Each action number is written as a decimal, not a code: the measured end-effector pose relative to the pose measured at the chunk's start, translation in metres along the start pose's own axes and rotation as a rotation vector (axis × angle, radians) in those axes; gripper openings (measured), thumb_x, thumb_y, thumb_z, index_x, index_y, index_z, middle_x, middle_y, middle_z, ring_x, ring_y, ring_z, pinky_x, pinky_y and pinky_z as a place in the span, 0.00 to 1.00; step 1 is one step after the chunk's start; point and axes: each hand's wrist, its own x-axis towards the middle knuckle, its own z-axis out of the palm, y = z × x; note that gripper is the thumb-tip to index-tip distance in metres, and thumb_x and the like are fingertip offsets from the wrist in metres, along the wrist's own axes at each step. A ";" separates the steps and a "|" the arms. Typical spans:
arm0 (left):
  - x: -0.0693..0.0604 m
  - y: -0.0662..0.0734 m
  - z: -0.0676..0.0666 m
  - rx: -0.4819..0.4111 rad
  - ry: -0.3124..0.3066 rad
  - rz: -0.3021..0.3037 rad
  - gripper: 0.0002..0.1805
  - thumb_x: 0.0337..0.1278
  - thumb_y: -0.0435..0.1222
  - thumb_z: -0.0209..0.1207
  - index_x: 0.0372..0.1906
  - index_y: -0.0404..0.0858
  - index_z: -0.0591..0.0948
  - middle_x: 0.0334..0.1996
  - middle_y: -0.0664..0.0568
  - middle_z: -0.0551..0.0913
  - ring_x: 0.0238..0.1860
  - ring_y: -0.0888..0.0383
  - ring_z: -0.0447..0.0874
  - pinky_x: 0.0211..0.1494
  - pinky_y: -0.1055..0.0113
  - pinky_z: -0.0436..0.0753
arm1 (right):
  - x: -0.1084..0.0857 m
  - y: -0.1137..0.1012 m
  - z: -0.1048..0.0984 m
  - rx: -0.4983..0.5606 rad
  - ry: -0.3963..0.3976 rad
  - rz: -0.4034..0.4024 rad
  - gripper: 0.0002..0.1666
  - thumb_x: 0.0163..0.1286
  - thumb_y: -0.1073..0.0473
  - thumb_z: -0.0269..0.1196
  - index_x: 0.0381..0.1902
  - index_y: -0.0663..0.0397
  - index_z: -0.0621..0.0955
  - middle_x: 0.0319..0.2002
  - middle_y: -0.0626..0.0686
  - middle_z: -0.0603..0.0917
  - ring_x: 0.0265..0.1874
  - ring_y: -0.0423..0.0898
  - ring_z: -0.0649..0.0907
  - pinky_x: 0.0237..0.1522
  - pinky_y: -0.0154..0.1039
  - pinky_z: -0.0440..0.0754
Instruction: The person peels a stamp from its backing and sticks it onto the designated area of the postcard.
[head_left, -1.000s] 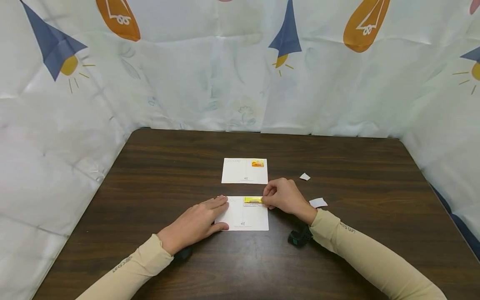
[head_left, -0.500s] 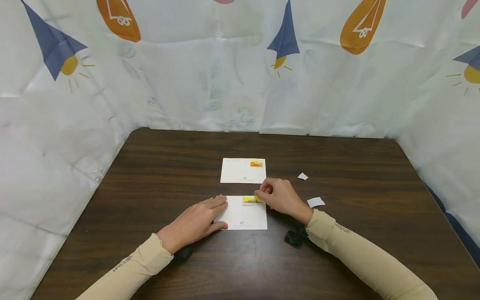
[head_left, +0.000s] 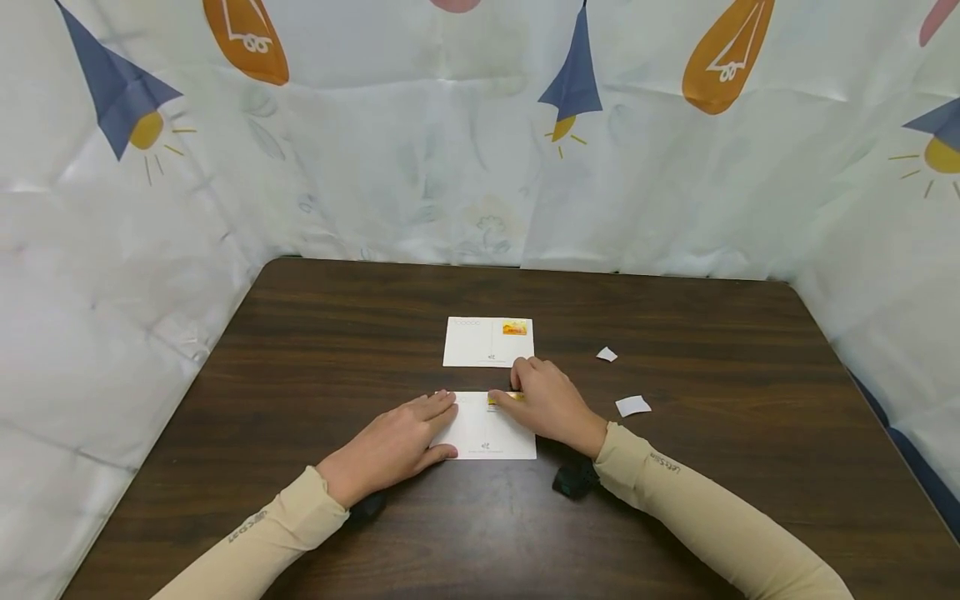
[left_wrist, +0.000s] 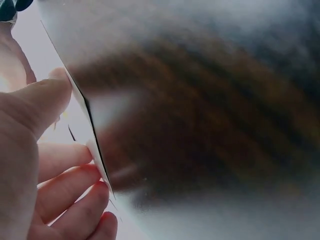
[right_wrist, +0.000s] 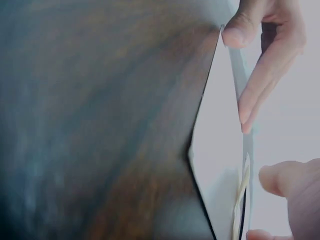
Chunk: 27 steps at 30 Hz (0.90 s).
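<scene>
A white postcard (head_left: pixel 502 437) with printed lines lies on the brown table. My left hand (head_left: pixel 401 437) rests on its left side, fingers extended and thumb near the lower edge; the left wrist view shows this hand (left_wrist: pixel 55 150) too. At the card's upper right is a yellow stamp (head_left: pixel 492 400), mostly covered by my right hand (head_left: pixel 553 404). The right thumb extends across the stamp, and the index finger bends down beyond the card's top edge. In the right wrist view the stamp (right_wrist: pixel 241 200) stands slightly off the card, near the right thumb (right_wrist: pixel 277 177).
Farther back lies another postcard (head_left: pixel 468 342) bearing an orange-yellow stamp (head_left: pixel 514 328). Two white paper scraps, a small one (head_left: pixel 607 354) and a larger one (head_left: pixel 633 406), lie to the right. A white patterned curtain (head_left: pixel 450 167) hangs behind the table (head_left: pixel 337 325).
My right hand has moved left along the stamp, its thumb going from the right end to the left end and covering more of it. The left hand has stayed in place.
</scene>
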 end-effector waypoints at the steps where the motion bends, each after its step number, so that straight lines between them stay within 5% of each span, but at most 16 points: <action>1: 0.000 0.000 0.000 0.011 -0.001 0.008 0.34 0.68 0.51 0.64 0.67 0.30 0.78 0.69 0.38 0.79 0.70 0.44 0.80 0.70 0.51 0.82 | 0.000 0.000 0.001 -0.013 -0.003 -0.001 0.24 0.69 0.39 0.69 0.29 0.49 0.74 0.25 0.48 0.74 0.25 0.44 0.71 0.28 0.34 0.67; 9: 0.002 0.001 -0.001 0.073 0.002 0.053 0.33 0.70 0.50 0.63 0.67 0.29 0.78 0.68 0.37 0.80 0.71 0.45 0.79 0.72 0.50 0.80 | 0.001 0.000 0.006 -0.090 -0.005 -0.029 0.24 0.69 0.39 0.67 0.28 0.49 0.74 0.28 0.49 0.73 0.29 0.46 0.71 0.35 0.37 0.68; 27: 0.001 0.003 -0.001 0.121 0.015 0.078 0.32 0.68 0.49 0.65 0.65 0.29 0.79 0.66 0.37 0.81 0.69 0.45 0.81 0.71 0.52 0.81 | -0.012 0.004 0.013 -0.238 0.060 -0.071 0.25 0.75 0.39 0.62 0.37 0.55 0.74 0.31 0.52 0.72 0.30 0.47 0.66 0.30 0.37 0.61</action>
